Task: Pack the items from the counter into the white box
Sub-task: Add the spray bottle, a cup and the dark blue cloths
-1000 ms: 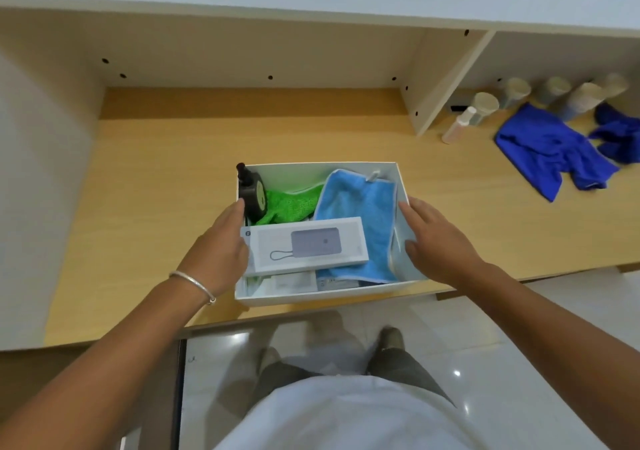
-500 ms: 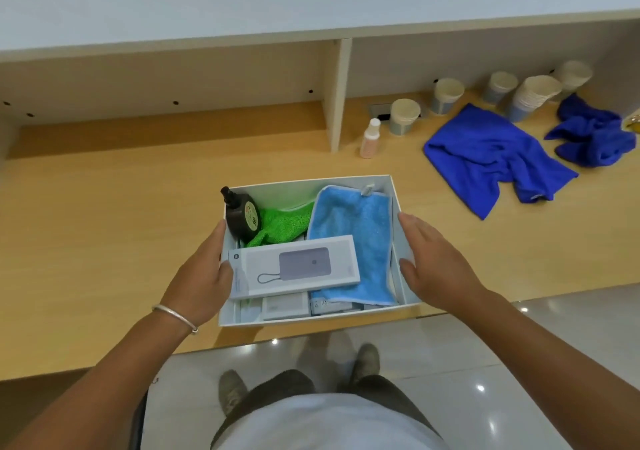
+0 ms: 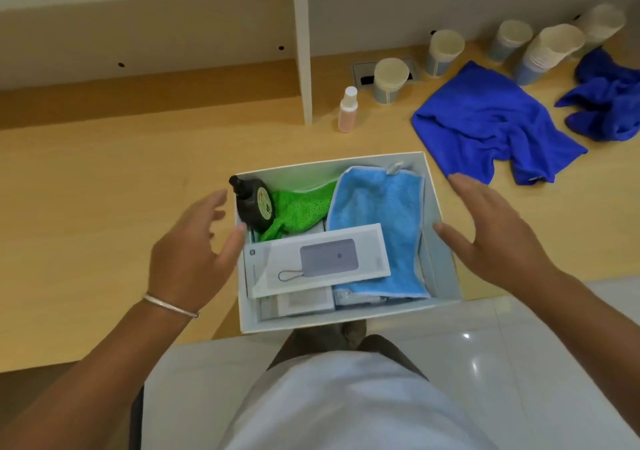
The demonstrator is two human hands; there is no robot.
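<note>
Box (image 3: pixel 440 241) on worktop (image 3: pixel 104 189) already packed with cloths, bottle and carton, fingers of left hand (image 3: pixel 194 252) and right hand (image 3: pixel 491 234) spread, grasping nothing, royal-blue cloths (image 3: pixel 485 123) unpacked.

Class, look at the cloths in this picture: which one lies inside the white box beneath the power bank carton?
The light blue cloth. The power bank carton overlaps its lower left part; the green cloth lies beside it, and both dark blue cloths lie outside the white box.
</note>
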